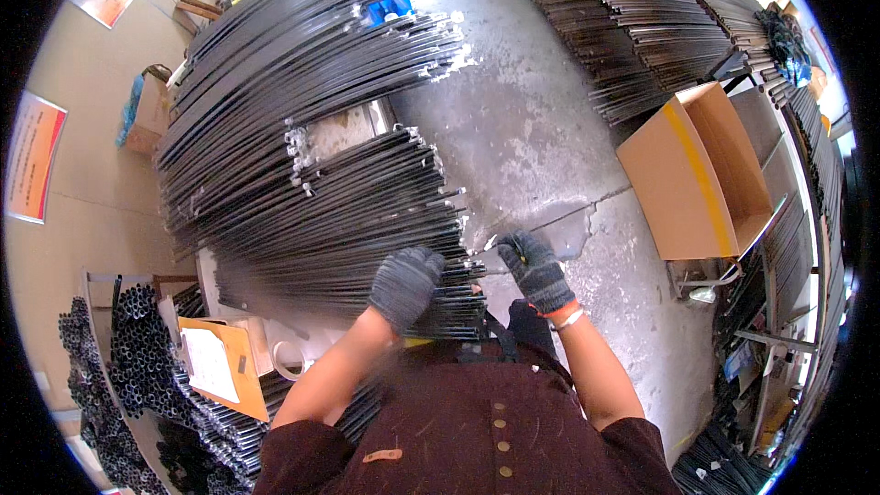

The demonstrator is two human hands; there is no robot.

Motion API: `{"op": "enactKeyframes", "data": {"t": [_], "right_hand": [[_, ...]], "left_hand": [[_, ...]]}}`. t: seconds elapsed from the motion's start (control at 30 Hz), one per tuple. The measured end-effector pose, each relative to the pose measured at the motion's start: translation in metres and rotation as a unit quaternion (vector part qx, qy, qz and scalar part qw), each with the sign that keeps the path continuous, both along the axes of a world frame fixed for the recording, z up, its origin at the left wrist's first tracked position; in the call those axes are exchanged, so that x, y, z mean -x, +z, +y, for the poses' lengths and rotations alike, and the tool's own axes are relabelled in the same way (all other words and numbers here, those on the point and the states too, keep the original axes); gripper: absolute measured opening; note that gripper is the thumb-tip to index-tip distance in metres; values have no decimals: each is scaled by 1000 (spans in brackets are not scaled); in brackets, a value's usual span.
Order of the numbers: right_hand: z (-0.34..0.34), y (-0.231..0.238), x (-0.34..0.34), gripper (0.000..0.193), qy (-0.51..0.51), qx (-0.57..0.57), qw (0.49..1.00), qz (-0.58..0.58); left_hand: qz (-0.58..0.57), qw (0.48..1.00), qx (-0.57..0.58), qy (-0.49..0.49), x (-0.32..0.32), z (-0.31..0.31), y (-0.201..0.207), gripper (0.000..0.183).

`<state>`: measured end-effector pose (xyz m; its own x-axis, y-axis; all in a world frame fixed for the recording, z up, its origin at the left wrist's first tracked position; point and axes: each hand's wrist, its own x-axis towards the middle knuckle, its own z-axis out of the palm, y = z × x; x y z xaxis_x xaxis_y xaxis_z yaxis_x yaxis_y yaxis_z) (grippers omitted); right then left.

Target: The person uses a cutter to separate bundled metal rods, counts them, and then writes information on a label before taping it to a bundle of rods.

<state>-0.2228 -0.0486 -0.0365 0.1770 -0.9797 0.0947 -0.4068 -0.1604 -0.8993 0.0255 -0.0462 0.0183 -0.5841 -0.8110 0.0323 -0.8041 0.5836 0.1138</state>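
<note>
Long thin black metal rods (312,211) lie side by side in a wide layer in front of me and to the left, their ends pointing right. My left hand (406,289), in a dark grey knitted glove, is closed over the rods close to their right ends. Its curled fingertips are hidden beneath it. Just past the rod ends is my right hand (534,270), in a matching glove with an orange cuff. Its fingers are pinched together at the end of a rod; what sits between them is too small to make out.
More rods fill racks (642,27) at the far right. An open cardboard box (692,174) stands right of the bare concrete floor (522,119). At lower left are bundled black tubes (147,339), a clipboard (220,362) with white paper, and a tape roll (289,359).
</note>
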Motion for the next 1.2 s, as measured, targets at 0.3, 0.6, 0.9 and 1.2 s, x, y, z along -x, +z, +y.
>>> {"op": "enactKeyframes", "data": {"t": [0.3,0.6,0.9,1.2], "right_hand": [[26,53,-14,21,4,154,975,162],[6,-48,103,42,-100,-239,922,288],[12,-24,29,23,-30,-180,981,-62],[-4,-39,-11,27,91,-124,988,14]], "left_hand": [[-35,999,-38,-11,44,-10,46,45],[-18,996,-86,-20,68,1,65,28],[8,997,-74,-17,39,9,30,22],[130,991,-4,6,21,24,3,18]]}}
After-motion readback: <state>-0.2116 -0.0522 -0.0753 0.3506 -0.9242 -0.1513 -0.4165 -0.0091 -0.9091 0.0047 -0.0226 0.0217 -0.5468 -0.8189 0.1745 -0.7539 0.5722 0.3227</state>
